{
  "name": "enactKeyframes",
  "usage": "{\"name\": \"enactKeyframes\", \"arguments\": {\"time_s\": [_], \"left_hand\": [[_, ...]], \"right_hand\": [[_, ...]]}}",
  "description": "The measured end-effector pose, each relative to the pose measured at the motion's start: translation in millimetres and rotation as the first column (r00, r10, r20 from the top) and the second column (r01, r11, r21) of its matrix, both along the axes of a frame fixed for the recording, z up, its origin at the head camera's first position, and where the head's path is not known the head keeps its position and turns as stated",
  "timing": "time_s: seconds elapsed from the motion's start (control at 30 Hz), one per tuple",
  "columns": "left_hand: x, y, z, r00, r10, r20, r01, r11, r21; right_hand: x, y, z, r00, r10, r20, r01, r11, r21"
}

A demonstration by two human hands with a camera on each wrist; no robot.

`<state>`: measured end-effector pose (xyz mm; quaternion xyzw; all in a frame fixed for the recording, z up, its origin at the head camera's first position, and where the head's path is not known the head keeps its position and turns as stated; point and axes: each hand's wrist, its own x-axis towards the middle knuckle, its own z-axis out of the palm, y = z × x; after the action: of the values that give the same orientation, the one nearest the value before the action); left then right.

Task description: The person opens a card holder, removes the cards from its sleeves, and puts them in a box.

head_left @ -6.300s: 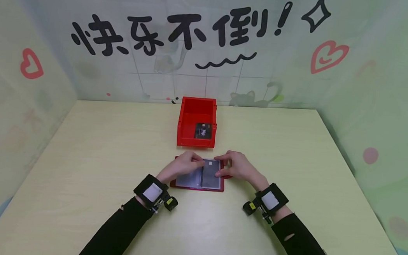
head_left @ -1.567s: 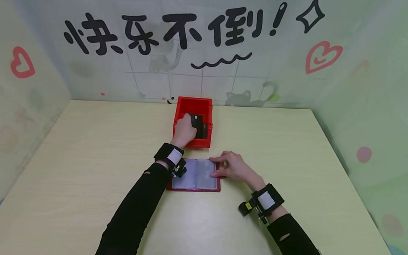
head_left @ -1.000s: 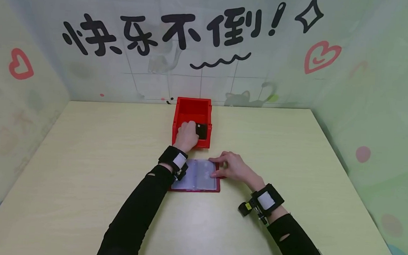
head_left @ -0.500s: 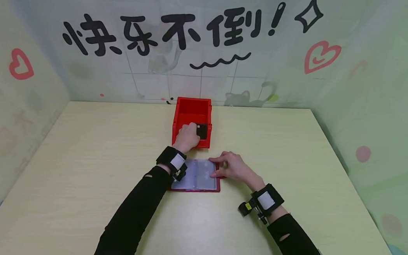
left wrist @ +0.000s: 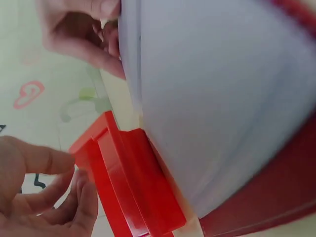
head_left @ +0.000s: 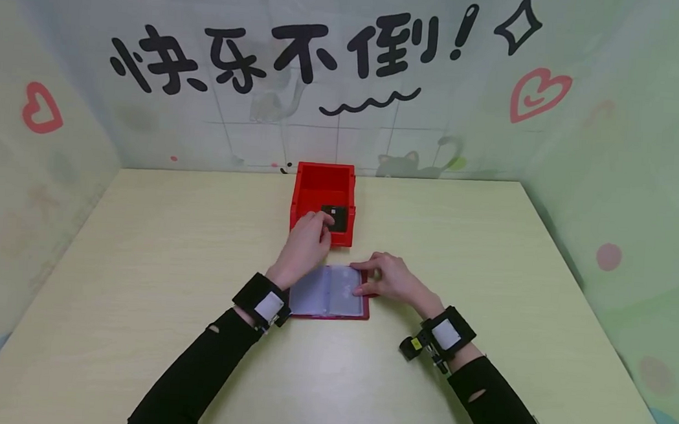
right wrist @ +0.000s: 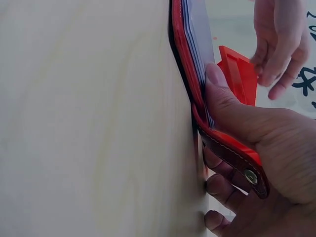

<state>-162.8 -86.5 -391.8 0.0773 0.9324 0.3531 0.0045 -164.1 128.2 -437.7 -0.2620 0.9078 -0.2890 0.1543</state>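
Observation:
A dark red card holder [head_left: 365, 311] lies unfolded on the table, its clear sleeves upward. My right hand [head_left: 390, 277] grips its right edge, thumb [right wrist: 222, 96] pressed on the sleeves and the snap strap [right wrist: 237, 160] beside the palm. Just beyond stands a red bin [head_left: 326, 172] with a black card [head_left: 339, 220] at its front right. Over the bin's near edge hovers my left hand [head_left: 304, 243], fingers loosely bent; in the left wrist view nothing shows between its thumb and fingers [left wrist: 52, 160].
A pale wood table [head_left: 210, 230] extends to both sides of the holder. Printed fabric walls [head_left: 233, 134] enclose it at the back, left and right.
Earlier, a dark card sat in the right sleeve; that sleeve now looks bare. My left hand lowered a black card into the bin, let it go and drew back toward the holder. The right hand kept its grip.

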Motion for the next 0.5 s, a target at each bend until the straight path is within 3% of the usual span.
{"name": "enactKeyframes", "arguments": {"time_s": [0.1, 0.3, 0.5], "left_hand": [[13.5, -5, -2.7, 0.995, -0.082, 0.055, 0.080, 0.996, 0.035], [26.8, -18, -15.7, 0.962, -0.213, 0.169, 0.209, 0.977, 0.042], [30.2, -24, -23.8, 0.940, -0.234, 0.249, 0.225, 0.972, 0.065]], "right_hand": [[0.6, 1, 1.2, 1.000, -0.002, 0.002, 0.002, 1.000, -0.001], [0.9, 2, -0.1, 1.000, -0.001, -0.005, 0.001, 1.000, -0.001], [0.2, 1, -0.8, 1.000, 0.002, -0.012, -0.002, 1.000, -0.003]]}}
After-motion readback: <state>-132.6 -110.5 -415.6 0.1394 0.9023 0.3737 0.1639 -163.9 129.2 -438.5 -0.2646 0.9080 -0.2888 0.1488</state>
